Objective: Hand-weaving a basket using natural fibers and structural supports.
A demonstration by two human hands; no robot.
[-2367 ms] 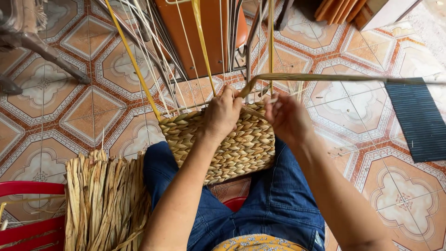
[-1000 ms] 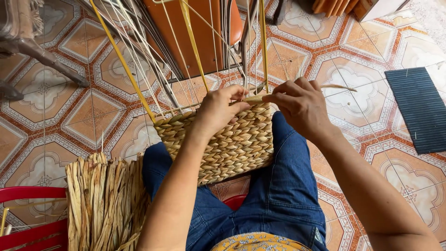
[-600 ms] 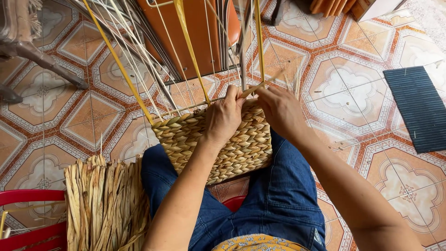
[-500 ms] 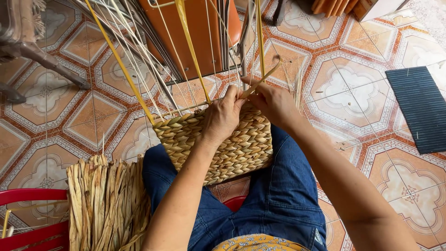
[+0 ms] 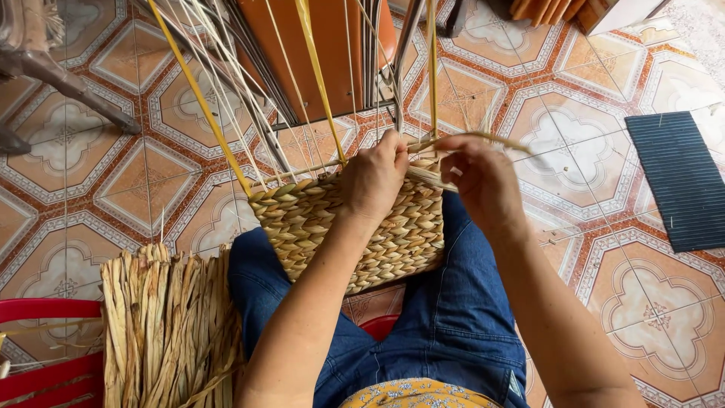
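Fingers of right hand (image 5: 483, 177) pinch a flat straw strand (image 5: 483, 137) near its working end, just above the rim of the woven panel (image 5: 355, 227); left hand (image 5: 374, 177) lies curled over the panel's top edge, fingertips pressed on the last row, strand crossing under them; panel rests tilted on the lap, against the jeans (image 5: 445, 317); thin upright stakes (image 5: 325, 83) rise from its rim. Judgement: strand is light, limp along its length, stiff enough flat to crease or split if kinked; best held close to the weave; panel is light, semi-rigid, gripped at the rim. Versus 0.5 s ago: right hand has lifted off the rim and moved right, drawing the strand out; left hand unchanged; bundle of straw (image 5: 166, 325) by the left knee unchanged.
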